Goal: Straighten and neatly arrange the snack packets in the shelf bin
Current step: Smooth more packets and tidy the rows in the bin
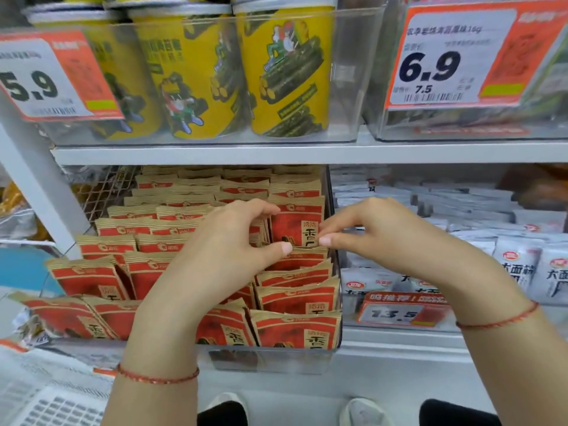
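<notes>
A clear shelf bin on the lower shelf holds several red and tan snack packets standing in three rows. One packet in the right row stands taller than its neighbours. My left hand reaches into the right row, with curled fingers on that packet's top left corner and the thumb against the packets in front of it. My right hand pinches the same packet's right edge between thumb and fingertips. Packets at the front left lean sideways.
Yellow seaweed-roll canisters stand in a clear bin on the shelf above, close over my hands. White snack packets fill the neighbouring bin on the right. Price tags hang at the shelf fronts. The bin's right wall divides the two.
</notes>
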The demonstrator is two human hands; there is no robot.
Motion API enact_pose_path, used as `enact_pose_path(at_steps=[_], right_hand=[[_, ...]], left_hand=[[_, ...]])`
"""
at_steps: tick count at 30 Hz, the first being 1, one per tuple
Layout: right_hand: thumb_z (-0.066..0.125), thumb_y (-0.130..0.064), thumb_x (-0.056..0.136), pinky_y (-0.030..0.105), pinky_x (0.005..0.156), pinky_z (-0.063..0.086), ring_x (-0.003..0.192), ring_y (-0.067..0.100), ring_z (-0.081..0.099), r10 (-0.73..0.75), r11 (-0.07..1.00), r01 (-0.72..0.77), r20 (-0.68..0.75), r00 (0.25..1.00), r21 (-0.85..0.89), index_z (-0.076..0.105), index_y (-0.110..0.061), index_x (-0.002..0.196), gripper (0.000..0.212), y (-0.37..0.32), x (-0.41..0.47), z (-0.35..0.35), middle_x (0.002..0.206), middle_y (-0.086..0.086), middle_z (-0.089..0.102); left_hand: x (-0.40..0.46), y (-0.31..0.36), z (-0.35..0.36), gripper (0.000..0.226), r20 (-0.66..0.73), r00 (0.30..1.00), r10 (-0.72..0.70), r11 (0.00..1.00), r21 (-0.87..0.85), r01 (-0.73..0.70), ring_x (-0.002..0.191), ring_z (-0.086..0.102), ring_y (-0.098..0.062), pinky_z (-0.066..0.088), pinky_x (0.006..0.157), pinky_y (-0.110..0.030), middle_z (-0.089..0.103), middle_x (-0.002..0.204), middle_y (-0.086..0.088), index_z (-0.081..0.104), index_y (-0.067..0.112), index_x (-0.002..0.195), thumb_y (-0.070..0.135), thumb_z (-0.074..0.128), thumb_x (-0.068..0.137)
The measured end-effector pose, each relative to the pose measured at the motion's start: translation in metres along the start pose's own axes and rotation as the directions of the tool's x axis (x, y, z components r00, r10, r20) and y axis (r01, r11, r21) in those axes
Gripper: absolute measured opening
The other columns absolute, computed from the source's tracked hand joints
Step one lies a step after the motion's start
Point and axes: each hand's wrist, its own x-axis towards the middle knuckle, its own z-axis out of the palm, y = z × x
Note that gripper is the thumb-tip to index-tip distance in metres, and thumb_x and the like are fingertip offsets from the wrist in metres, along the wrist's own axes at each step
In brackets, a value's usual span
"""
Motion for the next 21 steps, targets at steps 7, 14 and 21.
enact_pose_path(at_steps=[7,14,21], right_hand=[[0.046,-0.040,0.098,0.036,0.082,0.049,0.094,0.016,0.061,-0.006,0.974,-0.023,-0.128,0.992,-0.225,0.065,-0.030,0.099,0.021,-0.005,-0.007,0.007,0.101,-0.008,0.069],[0.037,-0.029,0.101,0.038,0.072,0.043,0.088,0.026,0.057,-0.126,0.981,0.059,-0.377,0.918,-0.184,0.054,-0.024,0.099,0.018,-0.017,-0.006,0.014,0.093,-0.008,0.051],[0.043,-0.022,0.099,0.028,0.056,0.033,0.058,0.017,0.050,-0.257,0.928,0.372,-0.751,0.608,-0.016,0.048,-0.024,0.089,0.011,-0.043,-0.028,-0.013,0.062,0.000,0.054]], left_hand=[[-0.003,-0.001,0.006,0.038,-0.113,0.991,0.070,0.997,-0.020,-0.073,0.127,0.045,-0.007,0.034,0.099,-0.025,0.052,0.135,0.014,0.049,0.035,0.135,0.039,0.052,0.096],[-0.006,-0.011,0.007,0.040,-0.164,0.984,0.062,0.998,-0.014,-0.065,0.122,0.048,-0.005,0.034,0.092,-0.022,0.055,0.129,0.016,0.052,0.033,0.134,0.037,0.058,0.094],[-0.013,-0.011,0.003,0.040,-0.202,0.971,0.127,0.958,-0.230,-0.173,0.110,0.049,0.013,0.033,0.085,-0.007,0.060,0.117,0.029,0.057,0.040,0.123,0.045,0.064,0.085]])
